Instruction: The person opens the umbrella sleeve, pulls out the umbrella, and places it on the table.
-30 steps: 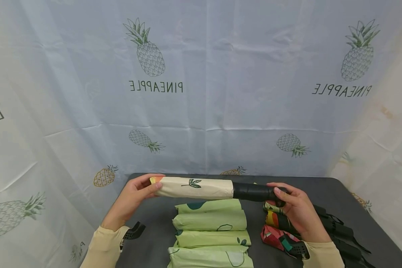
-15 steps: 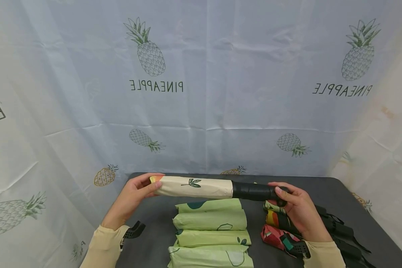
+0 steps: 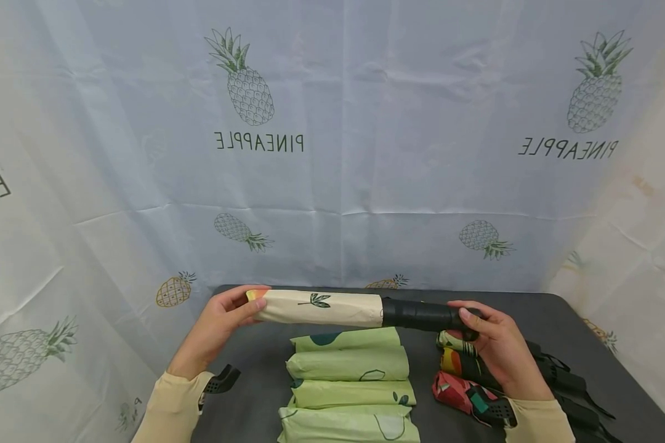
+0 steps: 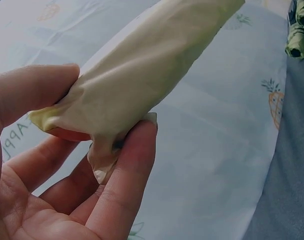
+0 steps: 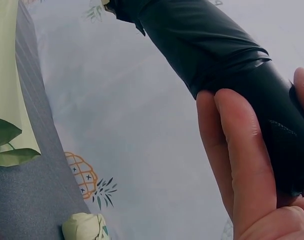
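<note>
Held level above the table, a folded umbrella shows a wrinkled black part at right. A cream cloth cover with a dark leaf print wraps its left part. My left hand pinches the cover's gathered, orange-tinged end between thumb and fingers; the left wrist view shows that cream end bunched against the fingers. At the other end my right hand grips the black part, thumb on the near side. In the right wrist view, fingers press along the black surface. The umbrella's inside is hidden.
Several light green printed cloth rolls lie in a row below the umbrella on the dark grey table. Patterned folded umbrellas with black straps, one red, lie beneath my right forearm. A pineapple-print curtain hangs behind and at the sides.
My right hand has shifted slightly right with the black end, while the cover and left hand have moved a little left. A bit more black shows between the hands.
</note>
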The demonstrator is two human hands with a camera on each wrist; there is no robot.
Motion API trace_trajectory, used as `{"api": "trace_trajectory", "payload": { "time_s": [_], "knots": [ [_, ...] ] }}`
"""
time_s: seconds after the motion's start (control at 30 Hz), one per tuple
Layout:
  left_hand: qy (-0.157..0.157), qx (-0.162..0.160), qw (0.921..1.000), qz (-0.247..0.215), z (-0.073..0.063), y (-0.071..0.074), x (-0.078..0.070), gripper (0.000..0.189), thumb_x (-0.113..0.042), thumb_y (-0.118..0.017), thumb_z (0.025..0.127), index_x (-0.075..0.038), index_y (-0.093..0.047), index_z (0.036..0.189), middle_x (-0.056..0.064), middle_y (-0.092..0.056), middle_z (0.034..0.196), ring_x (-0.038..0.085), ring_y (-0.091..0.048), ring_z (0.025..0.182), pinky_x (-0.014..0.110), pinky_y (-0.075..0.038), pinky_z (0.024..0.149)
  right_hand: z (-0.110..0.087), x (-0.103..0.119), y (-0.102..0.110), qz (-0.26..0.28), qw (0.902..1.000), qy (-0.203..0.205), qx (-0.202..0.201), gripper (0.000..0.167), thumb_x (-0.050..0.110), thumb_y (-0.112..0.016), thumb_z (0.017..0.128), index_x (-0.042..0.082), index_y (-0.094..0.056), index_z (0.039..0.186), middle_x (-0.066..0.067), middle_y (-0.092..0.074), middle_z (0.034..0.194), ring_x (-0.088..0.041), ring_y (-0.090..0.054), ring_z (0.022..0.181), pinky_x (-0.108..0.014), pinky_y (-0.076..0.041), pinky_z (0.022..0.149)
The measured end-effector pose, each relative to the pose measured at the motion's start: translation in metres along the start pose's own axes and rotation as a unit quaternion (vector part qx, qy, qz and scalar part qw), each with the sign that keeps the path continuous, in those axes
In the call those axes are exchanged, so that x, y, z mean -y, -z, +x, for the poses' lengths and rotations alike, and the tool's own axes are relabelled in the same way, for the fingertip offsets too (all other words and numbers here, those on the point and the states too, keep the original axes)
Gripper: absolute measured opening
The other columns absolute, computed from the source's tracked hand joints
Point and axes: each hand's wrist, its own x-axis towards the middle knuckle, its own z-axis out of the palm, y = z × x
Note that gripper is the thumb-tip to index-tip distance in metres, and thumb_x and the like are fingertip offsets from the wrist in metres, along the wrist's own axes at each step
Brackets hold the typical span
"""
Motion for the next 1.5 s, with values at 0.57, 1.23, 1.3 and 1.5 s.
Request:
{"api": "trace_trajectory", "payload": {
  "time_s": [0.57, 1.23, 1.3, 1.5],
  "knots": [
    [0.007, -0.036, 0.9992, -0.012, 0.001, 0.008, 0.006, 0.046, -0.027, -0.068, 0.11, -0.002, -0.063, 0.148, -0.001, -0.07, 0.127, 0.015, -0.072, 0.111, 0.033, -0.066, 0.097, 0.0, 0.001, 0.005, 0.001, 0.9998, -0.011, -0.017, 0.03, 0.019, -0.054, 0.116, 0.022, -0.075, 0.138, 0.017, -0.065, 0.132, -0.007, -0.073, 0.111, -0.025, -0.065, 0.094],
    [0.03, -0.044, 0.9979, -0.036, 0.007, 0.01, 0.016, 0.054, -0.032, -0.069, 0.109, -0.001, -0.057, 0.152, -0.001, -0.067, 0.131, 0.013, -0.072, 0.115, 0.028, -0.064, 0.1, -0.011, -0.001, 0.037, 0.011, 0.9994, -0.019, -0.025, 0.031, 0.017, -0.053, 0.116, 0.022, -0.076, 0.137, 0.019, -0.066, 0.131, -0.007, -0.072, 0.111, -0.028, -0.066, 0.092],
    [0.034, -0.048, 0.9975, -0.039, 0.009, 0.009, 0.017, 0.054, -0.032, -0.069, 0.109, -0.001, -0.058, 0.151, -0.001, -0.068, 0.13, 0.013, -0.072, 0.114, 0.028, -0.064, 0.099, -0.015, -0.001, 0.045, 0.014, 0.9994, -0.019, -0.026, 0.032, 0.016, -0.053, 0.116, 0.022, -0.076, 0.138, 0.019, -0.067, 0.13, -0.008, -0.073, 0.109, -0.028, -0.067, 0.089],
    [0.052, -0.054, 0.9964, -0.039, 0.014, 0.0, 0.019, 0.054, -0.033, -0.071, 0.108, -0.001, -0.06, 0.15, -0.001, -0.069, 0.126, 0.013, -0.072, 0.11, 0.03, -0.064, 0.096, -0.037, 0.001, 0.081, 0.026, 0.9992, -0.015, -0.027, 0.036, 0.01, -0.048, 0.117, 0.019, -0.076, 0.138, 0.018, -0.071, 0.128, -0.011, -0.077, 0.106, -0.029, -0.067, 0.087]
  ]
}}
